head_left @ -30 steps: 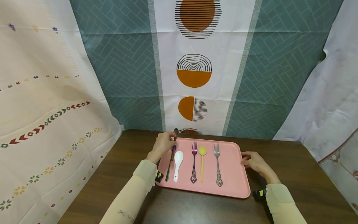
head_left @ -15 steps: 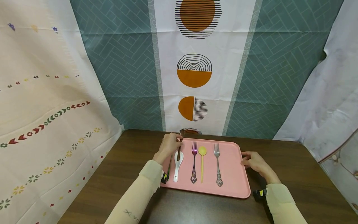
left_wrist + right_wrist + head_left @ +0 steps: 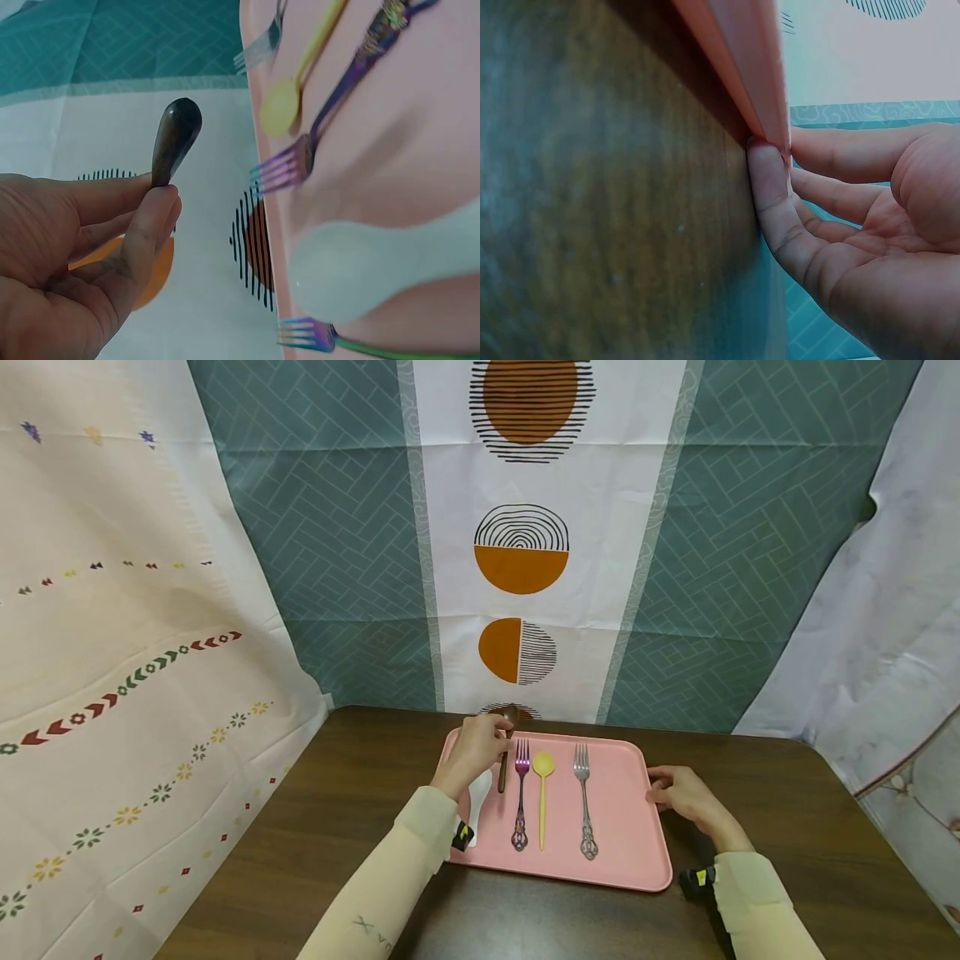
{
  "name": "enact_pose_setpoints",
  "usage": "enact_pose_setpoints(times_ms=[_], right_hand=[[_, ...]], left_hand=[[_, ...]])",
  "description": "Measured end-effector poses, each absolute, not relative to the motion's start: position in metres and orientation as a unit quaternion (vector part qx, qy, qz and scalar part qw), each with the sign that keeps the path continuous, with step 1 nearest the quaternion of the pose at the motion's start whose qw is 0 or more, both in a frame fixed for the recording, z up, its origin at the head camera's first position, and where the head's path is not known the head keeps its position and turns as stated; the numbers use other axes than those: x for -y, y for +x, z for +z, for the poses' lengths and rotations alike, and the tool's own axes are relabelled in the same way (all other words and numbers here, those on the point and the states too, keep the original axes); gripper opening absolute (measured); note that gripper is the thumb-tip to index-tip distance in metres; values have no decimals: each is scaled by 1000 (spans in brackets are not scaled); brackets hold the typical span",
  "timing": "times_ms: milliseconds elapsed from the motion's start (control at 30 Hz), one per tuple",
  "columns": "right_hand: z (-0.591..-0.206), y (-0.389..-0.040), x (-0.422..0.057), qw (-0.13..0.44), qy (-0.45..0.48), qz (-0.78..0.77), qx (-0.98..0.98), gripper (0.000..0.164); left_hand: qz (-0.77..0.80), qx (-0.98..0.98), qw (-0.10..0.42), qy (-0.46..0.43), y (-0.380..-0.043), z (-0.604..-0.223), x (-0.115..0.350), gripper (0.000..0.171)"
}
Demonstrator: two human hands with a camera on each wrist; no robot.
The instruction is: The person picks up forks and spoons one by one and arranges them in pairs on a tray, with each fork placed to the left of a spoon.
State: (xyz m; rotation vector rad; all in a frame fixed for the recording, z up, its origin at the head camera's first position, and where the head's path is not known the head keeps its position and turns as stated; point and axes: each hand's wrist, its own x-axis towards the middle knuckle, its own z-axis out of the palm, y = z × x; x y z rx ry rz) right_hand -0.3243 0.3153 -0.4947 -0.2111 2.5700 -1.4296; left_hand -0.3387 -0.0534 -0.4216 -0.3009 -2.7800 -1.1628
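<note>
My left hand point(image 3: 476, 752) pinches a dark brown wooden spoon point(image 3: 503, 770) between thumb and fingers, over the back left of a pink tray point(image 3: 622, 827). The spoon's bowl points toward the back; its rounded handle end point(image 3: 177, 139) faces the left wrist camera. Beneath that hand lies a white spoon point(image 3: 480, 797), partly covered in the head view. A fork with a green handle point(image 3: 390, 352) lies beside it, hidden from the head camera. Right of the wooden spoon is a purple fork point(image 3: 521, 802). My right hand point(image 3: 682, 793) pinches the tray's right rim point(image 3: 769, 90).
Farther right on the tray lie a yellow spoon point(image 3: 542, 802) and a silver fork point(image 3: 585, 806). The tray rests on a dark wooden table point(image 3: 315, 827). A patterned cloth point(image 3: 337, 527) hangs behind the table's back edge, with pale cloth point(image 3: 112, 710) at the left.
My left hand has carried the wooden spoon to the right, from above the green-handled fork past the white spoon to beside the purple fork. My right hand has stayed at the tray's rim.
</note>
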Motion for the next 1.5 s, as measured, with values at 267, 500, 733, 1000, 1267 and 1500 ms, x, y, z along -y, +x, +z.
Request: enact_pose_setpoints(times_ms=[267,500,733,1000,1267,1500], right_hand=[[-493,-324,-314,96,-71,-483,-868,55],[-492,-323,-314,93,-68,-473,-874,55],[-492,-323,-315,91,-71,-472,-874,54],[-492,-323,-315,90,-72,-473,-874,55],[-493,-323,-315,95,-69,-475,-872,54],[-490,-321,-314,98,-69,-475,-872,55]], left_hand=[[-409,906,29,-100,-337,-419,37,28],[-403,908,29,-108,-336,-424,26,28],[-399,909,19,-118,-334,-426,11,28],[-415,901,-3,-125,-326,-426,-15,32],[-397,908,-3,-134,-323,-426,-33,28],[-419,899,-16,-130,-321,-429,-43,26]])
